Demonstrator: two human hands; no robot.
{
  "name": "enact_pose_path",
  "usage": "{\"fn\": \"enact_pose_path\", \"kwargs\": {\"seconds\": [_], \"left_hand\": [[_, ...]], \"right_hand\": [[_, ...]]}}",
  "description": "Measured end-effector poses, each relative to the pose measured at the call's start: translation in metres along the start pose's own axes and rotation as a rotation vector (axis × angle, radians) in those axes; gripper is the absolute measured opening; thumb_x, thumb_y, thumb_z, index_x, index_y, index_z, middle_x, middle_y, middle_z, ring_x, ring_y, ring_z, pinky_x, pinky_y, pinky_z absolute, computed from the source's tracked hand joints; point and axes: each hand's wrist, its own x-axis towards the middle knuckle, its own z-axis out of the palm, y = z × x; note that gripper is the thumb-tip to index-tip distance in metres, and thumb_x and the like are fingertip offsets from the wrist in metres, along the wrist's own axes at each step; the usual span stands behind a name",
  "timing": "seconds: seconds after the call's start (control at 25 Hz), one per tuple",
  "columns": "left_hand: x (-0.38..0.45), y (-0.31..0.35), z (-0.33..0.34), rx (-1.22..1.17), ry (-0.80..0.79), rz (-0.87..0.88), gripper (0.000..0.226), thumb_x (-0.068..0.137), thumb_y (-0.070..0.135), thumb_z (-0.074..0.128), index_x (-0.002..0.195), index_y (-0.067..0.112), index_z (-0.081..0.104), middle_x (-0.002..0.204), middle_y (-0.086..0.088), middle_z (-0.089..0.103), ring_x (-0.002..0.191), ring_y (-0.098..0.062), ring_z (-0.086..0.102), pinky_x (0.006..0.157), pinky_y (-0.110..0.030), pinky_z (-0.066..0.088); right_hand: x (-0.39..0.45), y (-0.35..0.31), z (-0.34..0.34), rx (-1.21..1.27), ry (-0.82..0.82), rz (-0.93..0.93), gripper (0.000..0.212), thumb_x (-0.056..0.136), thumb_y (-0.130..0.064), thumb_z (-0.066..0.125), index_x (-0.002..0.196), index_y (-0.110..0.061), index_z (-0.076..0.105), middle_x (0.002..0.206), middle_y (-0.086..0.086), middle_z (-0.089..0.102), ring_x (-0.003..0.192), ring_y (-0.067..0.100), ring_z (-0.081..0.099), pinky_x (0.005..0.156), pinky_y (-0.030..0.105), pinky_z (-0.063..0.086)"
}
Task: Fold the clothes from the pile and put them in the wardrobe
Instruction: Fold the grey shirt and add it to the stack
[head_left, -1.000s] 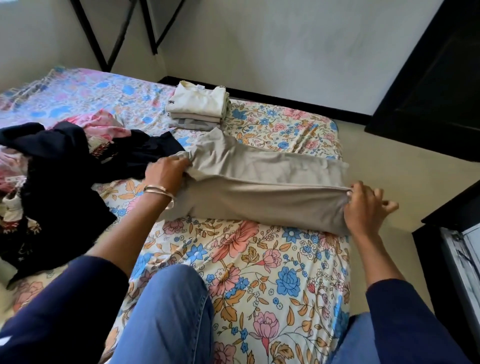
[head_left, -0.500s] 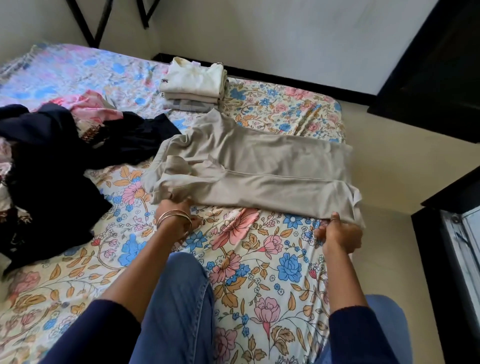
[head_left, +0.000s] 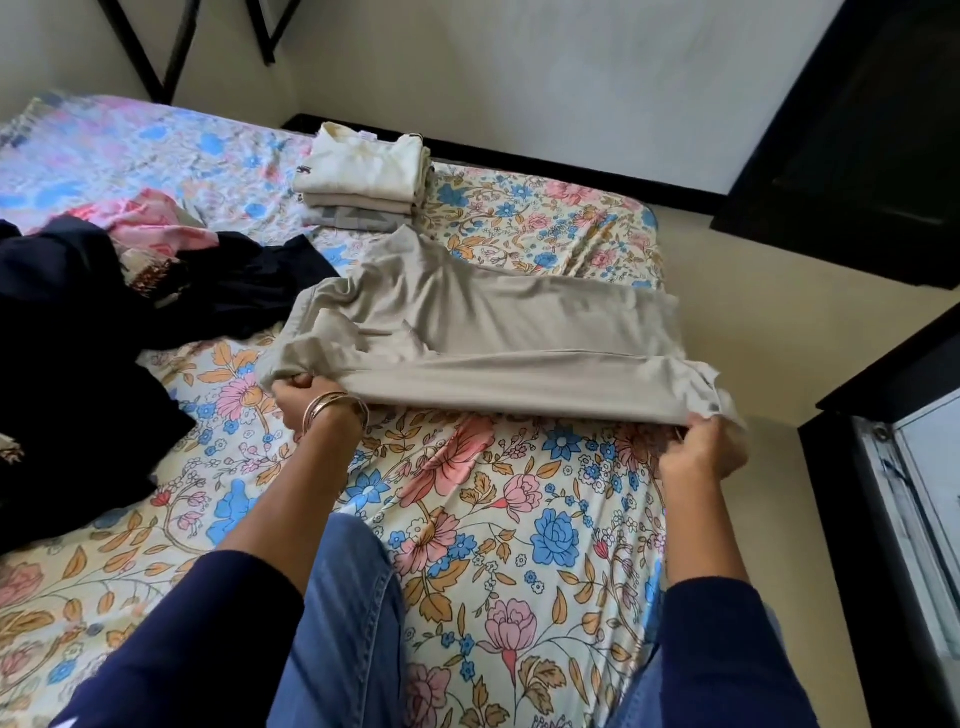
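Observation:
Beige trousers (head_left: 483, 332) lie across the floral bed, waist to the left, legs reaching the right edge. My left hand (head_left: 306, 402) grips the near waist edge. My right hand (head_left: 701, 449) pinches the near hem end, lifted slightly off the sheet. A pile of unfolded clothes (head_left: 78, 312), mostly dark navy with some pink fabric, lies at the left. A stack of folded pale garments (head_left: 363, 171) sits at the far side of the bed.
The floral bedsheet (head_left: 493, 519) covers the bed in front of my blue-jeaned knee (head_left: 343, 623). Dark furniture (head_left: 857, 130) stands at the far right, and a dark cabinet with a glass panel (head_left: 914, 493) is close on the right. Pale floor runs between.
Both hands moved from the far side of the trousers to the near edge and now grip and lift it. The camera view shifted closer.

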Motion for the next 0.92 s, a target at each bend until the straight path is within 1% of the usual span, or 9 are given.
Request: {"fn": "enact_pose_path", "kwargs": {"seconds": [0.12, 0.2, 0.32, 0.44, 0.48, 0.52, 0.6, 0.8, 0.92], "left_hand": [[0.012, -0.009, -0.006, -0.093, -0.014, 0.020, 0.032, 0.090, -0.007, 0.045, 0.109, 0.018, 0.048, 0.113, -0.007, 0.059, 0.086, -0.014, 0.054, 0.079, -0.027, 0.052], [0.020, -0.021, -0.007, -0.098, -0.080, 0.043, 0.055, 0.089, -0.004, 0.053, 0.137, 0.022, 0.041, 0.126, -0.002, 0.053, 0.096, -0.007, 0.052, 0.089, -0.023, 0.051], [0.025, -0.026, -0.004, -0.164, -0.213, 0.044, 0.066, 0.092, 0.015, 0.057, 0.149, 0.026, 0.025, 0.097, 0.020, 0.038, 0.072, 0.006, 0.028, 0.069, 0.004, 0.033], [0.013, -0.023, -0.014, 0.128, -0.131, 0.134, 0.057, 0.079, 0.043, 0.056, 0.135, 0.039, 0.048, 0.103, 0.002, 0.059, 0.077, -0.008, 0.056, 0.074, -0.019, 0.052], [0.009, -0.027, -0.016, 0.224, -0.168, 0.201, 0.055, 0.084, 0.028, 0.055, 0.136, 0.042, 0.046, 0.113, -0.009, 0.058, 0.089, -0.019, 0.061, 0.080, -0.030, 0.054], [0.007, -0.034, -0.014, 0.286, -0.208, 0.272, 0.059, 0.087, 0.011, 0.053, 0.136, 0.043, 0.046, 0.122, -0.014, 0.052, 0.102, -0.024, 0.059, 0.086, -0.032, 0.052], [-0.002, -0.041, -0.014, 0.293, -0.306, 0.364, 0.063, 0.084, -0.002, 0.059, 0.130, 0.041, 0.056, 0.136, -0.011, 0.037, 0.122, -0.025, 0.049, 0.101, -0.028, 0.045], [-0.031, -0.044, -0.018, 0.441, -0.400, 0.345, 0.050, 0.083, 0.013, 0.071, 0.128, 0.032, 0.059, 0.156, -0.016, 0.004, 0.141, -0.029, 0.025, 0.113, -0.025, 0.025], [-0.066, -0.069, -0.028, 1.014, -0.305, 0.717, 0.062, 0.087, 0.035, 0.063, 0.143, 0.044, 0.036, 0.157, -0.020, -0.009, 0.142, -0.038, 0.010, 0.113, -0.045, 0.020]], "right_hand": [[0.019, 0.018, -0.020, -0.080, 0.062, 0.018, 0.028, 0.082, 0.013, 0.051, 0.074, -0.013, 0.055, 0.086, 0.009, 0.061, 0.050, 0.009, 0.047, 0.036, 0.017, 0.032], [0.034, 0.026, -0.034, -0.074, 0.136, 0.033, 0.025, 0.083, 0.012, 0.056, 0.100, -0.006, 0.061, 0.099, 0.013, 0.059, 0.052, 0.011, 0.051, 0.034, 0.018, 0.036], [0.049, 0.018, -0.046, -0.032, 0.259, -0.050, 0.029, 0.086, 0.007, 0.054, 0.111, -0.009, 0.056, 0.101, 0.015, 0.053, 0.050, 0.013, 0.052, 0.036, 0.020, 0.039], [0.059, 0.012, -0.051, -0.043, 0.283, -0.112, 0.031, 0.086, 0.006, 0.046, 0.104, -0.019, 0.045, 0.100, 0.014, 0.049, 0.058, 0.015, 0.052, 0.056, 0.024, 0.047], [0.054, 0.014, -0.050, -0.094, 0.262, -0.113, 0.033, 0.086, 0.006, 0.048, 0.108, -0.019, 0.049, 0.104, 0.013, 0.051, 0.071, 0.017, 0.057, 0.070, 0.019, 0.042], [0.048, 0.020, -0.048, -0.198, 0.230, -0.114, 0.035, 0.086, 0.004, 0.053, 0.115, -0.016, 0.053, 0.110, 0.013, 0.054, 0.086, 0.021, 0.062, 0.084, 0.027, 0.054], [0.034, 0.034, -0.044, -0.338, 0.194, -0.098, 0.040, 0.085, -0.006, 0.067, 0.122, -0.005, 0.051, 0.124, 0.021, 0.056, 0.107, 0.030, 0.061, 0.094, 0.038, 0.053], [0.030, 0.034, -0.035, -0.351, 0.112, -0.057, 0.047, 0.084, -0.001, 0.070, 0.126, -0.002, 0.050, 0.130, 0.019, 0.056, 0.112, 0.028, 0.060, 0.091, 0.024, 0.049], [0.038, 0.023, -0.036, -0.245, 0.112, -0.136, 0.034, 0.080, 0.015, 0.063, 0.103, -0.010, 0.064, 0.118, 0.014, 0.063, 0.098, 0.021, 0.065, 0.078, 0.019, 0.054]]}}
